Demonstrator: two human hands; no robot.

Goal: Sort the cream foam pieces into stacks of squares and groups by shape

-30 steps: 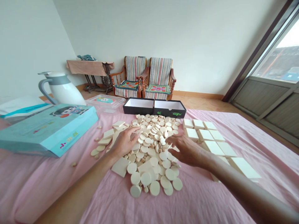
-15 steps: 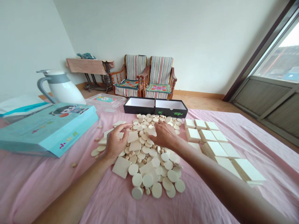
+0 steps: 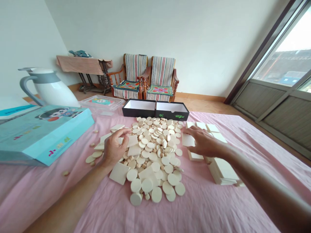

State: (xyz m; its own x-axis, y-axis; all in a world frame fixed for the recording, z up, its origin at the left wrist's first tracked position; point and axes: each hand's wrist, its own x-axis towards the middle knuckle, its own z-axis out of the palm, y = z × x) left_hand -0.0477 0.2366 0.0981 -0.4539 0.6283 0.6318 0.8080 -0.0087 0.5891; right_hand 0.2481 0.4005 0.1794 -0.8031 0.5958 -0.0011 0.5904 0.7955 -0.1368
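A heap of pale wooden discs [image 3: 155,157] lies on the cloth between my hands, with square wooden tiles [image 3: 134,149] and small wooden bits mixed in. At the heap's left side rests my left hand [image 3: 114,147], fingers curved and thumb apart from them, close to several tiles; I see nothing clearly gripped in it. My right hand [image 3: 204,141] is right of the heap, over the stacked square tiles [image 3: 223,170]. Between its thumb and fingers it holds a square wooden tile [image 3: 188,140]. My right hand and forearm hide part of the stacks.
Behind the heap stands a black two-part box [image 3: 139,112] with white insides. To the left are a light blue box [image 3: 46,136], a white jug [image 3: 54,90] and a clear plastic case [image 3: 103,105]. A pink cloth [image 3: 97,197] covers the table.
My right hand has moved from the heap to the right, to the tile stacks, with a square tile now showing in its grip. My left hand stays at the heap's left side.
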